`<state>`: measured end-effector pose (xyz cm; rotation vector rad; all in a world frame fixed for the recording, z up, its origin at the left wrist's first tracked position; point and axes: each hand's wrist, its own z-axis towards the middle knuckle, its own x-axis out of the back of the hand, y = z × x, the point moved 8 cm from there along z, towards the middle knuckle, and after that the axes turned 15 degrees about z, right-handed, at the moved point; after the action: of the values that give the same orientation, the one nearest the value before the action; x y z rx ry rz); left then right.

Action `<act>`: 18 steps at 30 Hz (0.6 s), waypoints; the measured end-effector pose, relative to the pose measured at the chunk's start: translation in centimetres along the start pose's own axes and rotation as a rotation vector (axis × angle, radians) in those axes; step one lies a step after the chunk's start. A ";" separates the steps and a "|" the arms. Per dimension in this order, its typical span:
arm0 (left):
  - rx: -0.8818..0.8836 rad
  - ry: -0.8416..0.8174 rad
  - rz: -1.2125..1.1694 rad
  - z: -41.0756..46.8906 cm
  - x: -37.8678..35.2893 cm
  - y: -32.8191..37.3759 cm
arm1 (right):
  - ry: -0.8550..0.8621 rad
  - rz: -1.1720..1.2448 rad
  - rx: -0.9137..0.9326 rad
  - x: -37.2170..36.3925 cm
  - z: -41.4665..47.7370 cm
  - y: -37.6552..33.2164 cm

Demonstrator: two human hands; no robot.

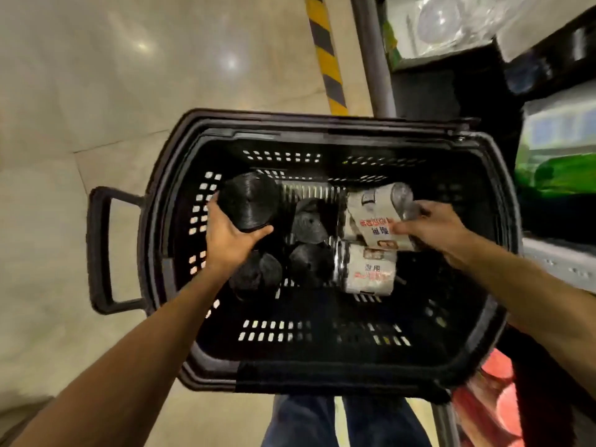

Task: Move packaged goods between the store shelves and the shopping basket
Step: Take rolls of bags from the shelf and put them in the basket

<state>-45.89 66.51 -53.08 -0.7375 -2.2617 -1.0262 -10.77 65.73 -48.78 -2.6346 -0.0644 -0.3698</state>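
A black shopping basket (329, 375) sits on the floor below me. Inside it my left hand (230, 240) grips a black roll (250, 201) at the left end. My right hand (432, 229) holds a white-labelled pack with red print (374, 217) near the right end. A second white-labelled pack (367, 272) lies just below it on the basket floor. Three more black rolls lie in the middle, among them one (309, 225) above another (309, 262).
Store shelves (548, 246) with boxed goods rise on the right, behind a grey upright post (374, 59). A yellow-black striped strip (325, 53) runs along the tiled floor. The basket's pull handle (100, 250) sticks out left. Red packs (496, 404) lie at bottom right.
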 end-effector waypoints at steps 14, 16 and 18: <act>0.077 -0.039 0.151 0.9 -5.2 -5.3 | -0.140 -0.608 0.428 -2.7 3.9 -4.5; 0.116 -0.044 0.126 0.6 -5.2 -5.7 | -0.170 -0.644 0.385 -2.8 4.3 -4.4; 0.133 -0.060 0.110 0.4 -5.2 -5.6 | -0.200 -0.664 0.325 -2.9 4.5 -4.1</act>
<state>-46.07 62.36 -59.57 -0.8348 -2.2869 -0.8051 -12.90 71.54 -51.58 -2.2520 -0.9901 -0.2745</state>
